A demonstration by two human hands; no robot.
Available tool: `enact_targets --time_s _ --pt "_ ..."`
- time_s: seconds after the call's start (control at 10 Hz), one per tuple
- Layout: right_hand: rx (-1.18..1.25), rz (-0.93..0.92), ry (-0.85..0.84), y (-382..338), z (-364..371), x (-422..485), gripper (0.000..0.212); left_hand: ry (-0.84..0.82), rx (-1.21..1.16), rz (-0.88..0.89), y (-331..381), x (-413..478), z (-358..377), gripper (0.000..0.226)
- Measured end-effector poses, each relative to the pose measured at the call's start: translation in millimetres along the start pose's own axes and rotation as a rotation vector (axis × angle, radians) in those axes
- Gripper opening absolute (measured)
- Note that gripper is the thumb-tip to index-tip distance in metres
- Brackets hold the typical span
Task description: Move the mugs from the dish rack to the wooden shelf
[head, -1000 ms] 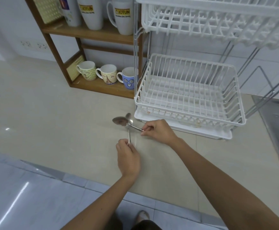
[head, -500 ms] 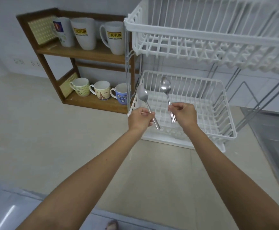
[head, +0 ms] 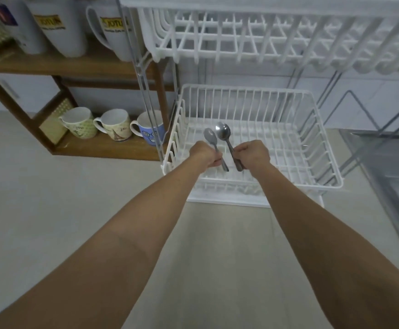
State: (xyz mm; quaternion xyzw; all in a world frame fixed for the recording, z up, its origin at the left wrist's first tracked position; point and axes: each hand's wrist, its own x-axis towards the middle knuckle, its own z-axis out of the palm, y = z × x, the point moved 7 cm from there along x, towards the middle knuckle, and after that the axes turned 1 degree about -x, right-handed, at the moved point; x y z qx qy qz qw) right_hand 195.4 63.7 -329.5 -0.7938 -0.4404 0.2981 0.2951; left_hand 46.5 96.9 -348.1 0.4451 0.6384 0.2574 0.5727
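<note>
A home kitchen: a two-tier white dish rack stands on a pale countertop against a white tiled wall. At the counter's left rear, a wooden shelf carries patterned mugs below and tall white mugs with yellow logos above. A stainless steel sink runs along the counter's right edge. Two metal spoons are held over the rack's lower basket.
</note>
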Motion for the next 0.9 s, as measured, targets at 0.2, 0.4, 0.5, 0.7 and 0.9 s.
enact_targets --time_s 0.2,0.4,0.5,0.7,0.9 --pt "-0.033 -0.005 0.036 3.2 5.2 5.3 0.015 0.042 0.076 0.027 -6.3 5.7 -0.4 0.020" --pt "-0.127 -0.010 0.055 5.8 12.8 5.3 0.017 0.101 0.305 0.124 -1.4 11.4 -3.2 0.021" --pt "-0.157 -0.027 0.046 5.4 15.6 8.6 0.017 0.108 0.383 0.135 -0.5 10.1 -2.1 0.023" --pt "-0.220 -0.053 0.045 4.1 14.4 6.4 0.018 0.186 0.782 0.326 11.7 -2.9 -3.0 0.027" --pt "-0.210 -0.238 0.199 -20.9 -0.5 -30.3 0.030 0.317 0.824 0.709 30.3 -47.2 -13.8 0.017"
